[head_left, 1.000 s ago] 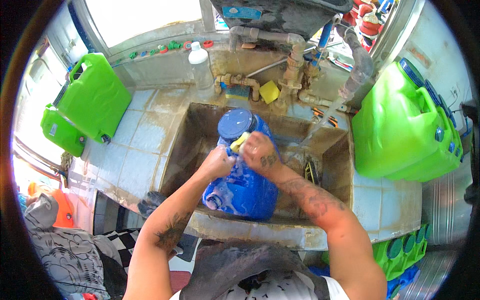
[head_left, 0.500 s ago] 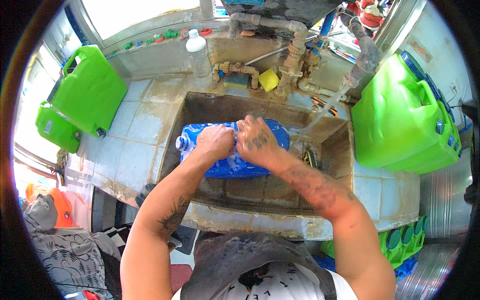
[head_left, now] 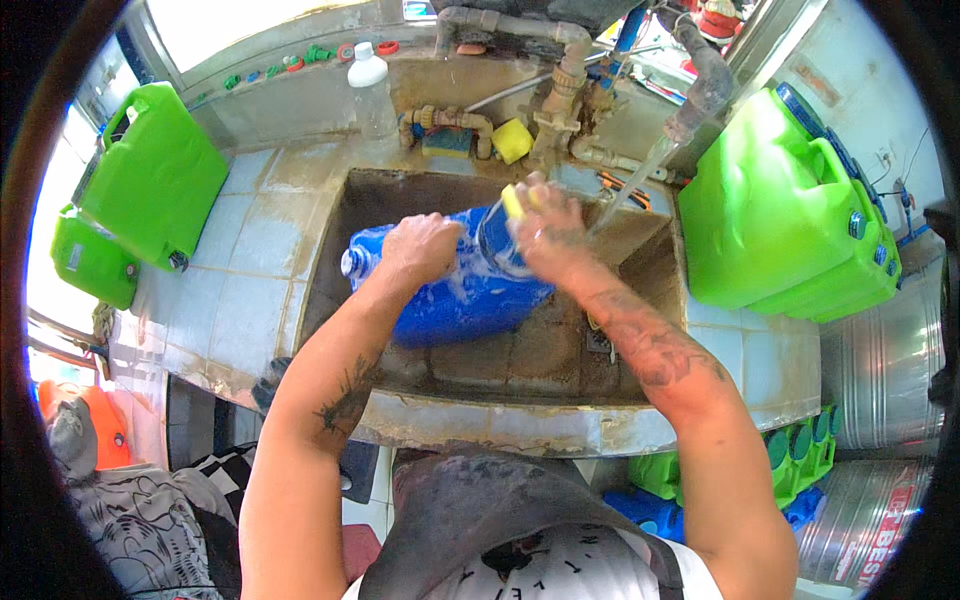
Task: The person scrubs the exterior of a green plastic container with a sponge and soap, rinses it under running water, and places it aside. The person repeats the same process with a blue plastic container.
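A soapy blue plastic water jug [head_left: 470, 305] lies on its side in the stone sink, its small spout cap toward the left. My left hand [head_left: 422, 248] is closed, apparently round the handle on its upper side, though the jug's grip is hidden under the fingers. In my right hand [head_left: 552, 238] is a yellow sponge [head_left: 513, 203], partly covered by the fingers. That hand is over the jug's large round cap [head_left: 497, 240] at the right end. White suds streak the jug's surface.
Water runs from a pipe spout [head_left: 684, 125] into the sink [head_left: 590, 385]. Green jugs [head_left: 160, 180] stand at left, with another large green jug [head_left: 760, 210] at right. Behind are a clear bottle [head_left: 372, 95], a yellow sponge pad [head_left: 512, 141], orange-handled pliers [head_left: 625, 190] and pipework [head_left: 560, 110].
My right hand has moved from beside my left hand to the jug's round-cap end, and the yellow sponge now shows. The jug has tilted, its right end swinging away from me.
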`<action>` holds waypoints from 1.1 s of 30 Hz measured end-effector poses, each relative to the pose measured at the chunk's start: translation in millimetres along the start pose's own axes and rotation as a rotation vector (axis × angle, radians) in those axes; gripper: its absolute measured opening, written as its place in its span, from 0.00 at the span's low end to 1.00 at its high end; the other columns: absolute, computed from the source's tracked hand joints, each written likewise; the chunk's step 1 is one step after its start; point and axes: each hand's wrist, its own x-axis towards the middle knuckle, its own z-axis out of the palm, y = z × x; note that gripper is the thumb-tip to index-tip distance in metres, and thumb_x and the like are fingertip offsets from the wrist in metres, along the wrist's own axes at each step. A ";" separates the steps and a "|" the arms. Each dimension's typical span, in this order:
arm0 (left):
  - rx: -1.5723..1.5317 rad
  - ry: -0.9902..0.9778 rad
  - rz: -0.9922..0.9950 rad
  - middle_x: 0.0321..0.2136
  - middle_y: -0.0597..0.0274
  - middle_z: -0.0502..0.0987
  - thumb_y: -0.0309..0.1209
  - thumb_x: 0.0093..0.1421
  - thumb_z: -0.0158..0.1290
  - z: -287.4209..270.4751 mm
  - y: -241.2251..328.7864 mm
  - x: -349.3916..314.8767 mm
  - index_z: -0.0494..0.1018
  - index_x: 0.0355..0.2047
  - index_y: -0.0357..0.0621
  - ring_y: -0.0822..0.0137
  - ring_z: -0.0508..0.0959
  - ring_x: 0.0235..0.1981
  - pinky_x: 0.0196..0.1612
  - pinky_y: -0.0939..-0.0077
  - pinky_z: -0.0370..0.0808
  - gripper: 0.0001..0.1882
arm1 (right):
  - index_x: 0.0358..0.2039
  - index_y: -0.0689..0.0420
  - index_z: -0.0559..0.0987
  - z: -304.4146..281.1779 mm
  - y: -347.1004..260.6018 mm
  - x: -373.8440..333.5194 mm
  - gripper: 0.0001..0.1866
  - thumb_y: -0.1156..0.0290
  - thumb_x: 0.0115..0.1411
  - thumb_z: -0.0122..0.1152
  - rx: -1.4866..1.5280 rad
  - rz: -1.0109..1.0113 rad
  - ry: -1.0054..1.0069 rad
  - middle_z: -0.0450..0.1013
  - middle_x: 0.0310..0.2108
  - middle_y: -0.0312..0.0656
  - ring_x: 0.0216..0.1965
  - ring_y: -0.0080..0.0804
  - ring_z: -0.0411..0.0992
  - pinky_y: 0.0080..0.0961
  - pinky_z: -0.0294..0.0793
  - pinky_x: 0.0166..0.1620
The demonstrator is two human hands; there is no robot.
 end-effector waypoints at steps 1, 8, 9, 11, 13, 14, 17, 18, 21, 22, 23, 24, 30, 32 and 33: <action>0.013 -0.022 -0.004 0.37 0.45 0.82 0.28 0.53 0.55 1.8 -3.7 -3.8 0.81 0.38 0.47 0.45 0.83 0.40 0.43 0.53 0.81 0.12 | 0.63 0.56 0.69 -12.6 -25.7 3.6 0.27 0.60 0.65 0.48 -0.049 -0.080 -0.210 0.59 0.67 0.51 0.65 0.54 0.59 0.61 0.59 0.62; 0.007 0.109 0.020 0.30 0.48 0.83 0.31 0.54 0.55 15.7 12.2 -24.5 0.81 0.36 0.51 0.48 0.84 0.34 0.37 0.54 0.82 0.10 | 0.54 0.60 0.76 -5.6 0.9 1.3 0.22 0.64 0.63 0.48 0.145 -0.022 -0.099 0.67 0.61 0.51 0.63 0.53 0.63 0.53 0.62 0.63; 0.029 0.085 0.028 0.30 0.49 0.83 0.31 0.56 0.54 15.3 17.4 -32.5 0.82 0.35 0.50 0.49 0.85 0.33 0.35 0.55 0.82 0.09 | 0.52 0.61 0.77 -15.6 -4.6 -4.9 0.21 0.65 0.63 0.49 0.163 -0.056 -0.161 0.69 0.60 0.50 0.62 0.53 0.64 0.51 0.64 0.62; -0.024 0.097 0.100 0.29 0.47 0.83 0.32 0.53 0.57 10.2 31.2 -44.8 0.82 0.35 0.50 0.49 0.84 0.32 0.35 0.56 0.82 0.09 | 0.42 0.60 0.81 -12.6 -13.0 -25.6 0.18 0.62 0.60 0.53 0.230 -0.261 0.149 0.78 0.42 0.52 0.48 0.55 0.74 0.49 0.73 0.51; -0.128 0.197 0.102 0.29 0.46 0.82 0.31 0.50 0.58 15.9 26.3 -62.8 0.82 0.35 0.49 0.48 0.84 0.32 0.35 0.57 0.81 0.11 | 0.40 0.60 0.82 -49.5 -1.6 -18.1 0.18 0.60 0.61 0.54 0.346 0.150 -0.189 0.79 0.36 0.56 0.39 0.58 0.77 0.49 0.76 0.46; -0.210 0.299 0.093 0.29 0.45 0.82 0.31 0.49 0.59 22.5 14.5 -70.7 0.82 0.36 0.47 0.47 0.84 0.32 0.35 0.57 0.81 0.12 | 0.36 0.61 0.82 -57.7 22.5 -16.3 0.18 0.58 0.62 0.53 0.409 0.224 -0.242 0.78 0.32 0.58 0.34 0.59 0.77 0.49 0.77 0.42; -0.704 0.308 -0.022 0.30 0.44 0.82 0.27 0.46 0.57 70.7 -49.0 -88.5 0.80 0.39 0.41 0.44 0.83 0.31 0.36 0.61 0.79 0.17 | 0.52 0.64 0.75 -31.3 11.8 -68.1 0.25 0.56 0.68 0.45 0.613 0.128 -0.032 0.71 0.56 0.60 0.57 0.58 0.70 0.45 0.69 0.60; -0.741 0.349 -0.008 0.30 0.42 0.81 0.26 0.46 0.55 117.6 -78.1 -97.0 0.80 0.39 0.39 0.44 0.82 0.31 0.36 0.61 0.79 0.18 | 0.60 0.65 0.69 -16.9 1.6 -89.8 0.27 0.57 0.70 0.43 0.753 0.210 0.048 0.63 0.64 0.60 0.66 0.59 0.61 0.45 0.55 0.69; -0.961 0.365 -0.072 0.29 0.40 0.80 0.26 0.45 0.54 155.2 -89.3 -92.0 0.79 0.39 0.36 0.44 0.82 0.30 0.36 0.60 0.78 0.19 | 0.61 0.68 0.69 -2.6 1.1 -123.6 0.27 0.60 0.70 0.44 0.365 0.368 -0.096 0.65 0.62 0.63 0.66 0.60 0.60 0.46 0.52 0.70; -1.047 0.344 -0.120 0.29 0.40 0.80 0.26 0.44 0.54 154.4 -82.2 -91.4 0.79 0.39 0.35 0.44 0.82 0.30 0.36 0.60 0.78 0.19 | 0.61 0.69 0.68 -6.1 -14.2 -107.4 0.27 0.61 0.69 0.45 0.480 0.303 -0.022 0.65 0.61 0.63 0.65 0.60 0.61 0.47 0.53 0.69; -0.924 0.288 -0.107 0.28 0.40 0.80 0.26 0.45 0.53 148.0 -66.6 -92.9 0.78 0.39 0.35 0.45 0.82 0.31 0.36 0.59 0.78 0.19 | 0.60 0.69 0.68 -18.7 -43.0 -82.2 0.27 0.61 0.69 0.45 0.598 0.245 0.041 0.65 0.61 0.63 0.65 0.61 0.61 0.48 0.54 0.69; -0.807 0.255 -0.093 0.28 0.40 0.80 0.27 0.46 0.53 135.2 -47.2 -85.7 0.78 0.40 0.34 0.46 0.83 0.31 0.36 0.58 0.78 0.19 | 0.60 0.69 0.69 -51.1 -66.3 -53.8 0.27 0.62 0.68 0.47 0.631 0.151 0.085 0.65 0.61 0.63 0.63 0.62 0.62 0.49 0.55 0.68; -1.293 0.203 -0.235 0.27 0.57 0.83 0.24 0.55 0.54 204.1 -88.9 -88.9 0.80 0.38 0.38 0.66 0.83 0.30 0.35 0.68 0.79 0.10 | 0.56 0.67 0.71 -21.0 19.7 -168.9 0.25 0.63 0.65 0.50 0.437 0.584 -0.206 0.68 0.54 0.60 0.58 0.60 0.65 0.47 0.62 0.62; -1.000 0.267 -0.103 0.29 0.50 0.83 0.24 0.51 0.56 189.8 -83.5 -75.7 0.80 0.37 0.37 0.58 0.83 0.30 0.35 0.66 0.79 0.12 | 0.57 0.67 0.69 -24.0 -4.1 -152.0 0.26 0.61 0.64 0.52 0.428 0.526 -0.017 0.67 0.55 0.61 0.59 0.60 0.64 0.46 0.61 0.63; -0.665 0.314 0.015 0.31 0.45 0.82 0.23 0.48 0.56 146.0 -54.9 -61.1 0.80 0.38 0.36 0.51 0.84 0.30 0.35 0.64 0.79 0.14 | 0.58 0.67 0.69 -29.7 -23.3 -134.8 0.27 0.60 0.64 0.53 0.418 0.504 0.077 0.67 0.56 0.61 0.60 0.60 0.64 0.46 0.61 0.64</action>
